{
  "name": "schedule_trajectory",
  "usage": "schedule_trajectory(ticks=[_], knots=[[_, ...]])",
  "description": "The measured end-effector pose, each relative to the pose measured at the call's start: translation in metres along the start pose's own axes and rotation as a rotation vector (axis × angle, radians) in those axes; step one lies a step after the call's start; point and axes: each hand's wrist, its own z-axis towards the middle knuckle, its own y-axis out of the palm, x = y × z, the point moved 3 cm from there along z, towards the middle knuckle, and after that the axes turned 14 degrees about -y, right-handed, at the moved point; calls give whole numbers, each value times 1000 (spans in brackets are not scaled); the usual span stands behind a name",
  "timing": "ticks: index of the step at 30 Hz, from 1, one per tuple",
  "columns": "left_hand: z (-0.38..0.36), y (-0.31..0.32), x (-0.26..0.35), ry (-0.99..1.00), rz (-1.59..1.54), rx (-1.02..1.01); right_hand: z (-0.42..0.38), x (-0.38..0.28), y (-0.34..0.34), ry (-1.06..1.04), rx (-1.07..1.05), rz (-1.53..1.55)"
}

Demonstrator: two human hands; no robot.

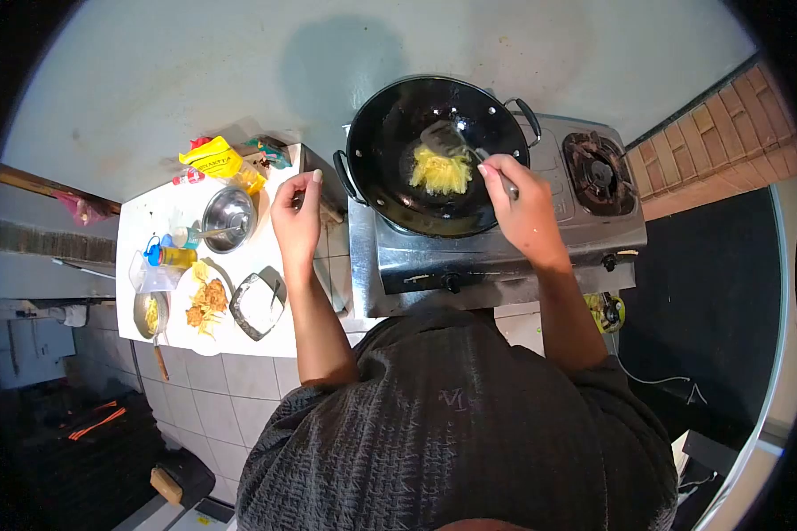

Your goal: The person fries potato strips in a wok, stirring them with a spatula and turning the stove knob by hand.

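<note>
My right hand (524, 208) is closed around the handle of a spatula (443, 138). Its flat blade is over a clump of pale yellow strips (440, 173), which look like cut potato, in a black wok (390, 190). The wok has two loop handles and sits on the left side of a steel gas stove (496, 265). My left hand (296, 217) is raised left of the wok, apart from its handle. The fingers there are curled in, the thumb points up, and I see nothing held.
On a white table (173, 199) at left are a metal bowl (230, 218), a plate of fried food (205, 305), a square dish (257, 305), a small pan (150, 314), an oil bottle (175, 257) and a yellow packet (212, 159). A second burner (599, 173) is at right.
</note>
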Motion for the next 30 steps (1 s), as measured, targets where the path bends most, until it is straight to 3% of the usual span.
schedule_trajectory(ticks=[3, 5, 9, 11, 17, 30], knots=[[1, 0, -3, -8, 4, 0, -6, 3, -3, 116, -80, 51], [0, 2, -3, -15, -50, -24, -8, 6, -2, -7, 5, -41], [-1, 5, 3, -13, -20, -24, -8, 7, -6, -55, 81, -80], [-1, 7, 2, -14, -33, -54, -10, 6, -10, 114, 53, -23], [-2, 7, 2, -23, -23, -63, -14, 6, -17, 194, 89, -73], [-3, 12, 0, -37, -63, -119, -4, 17, -4, 64, 59, -36]])
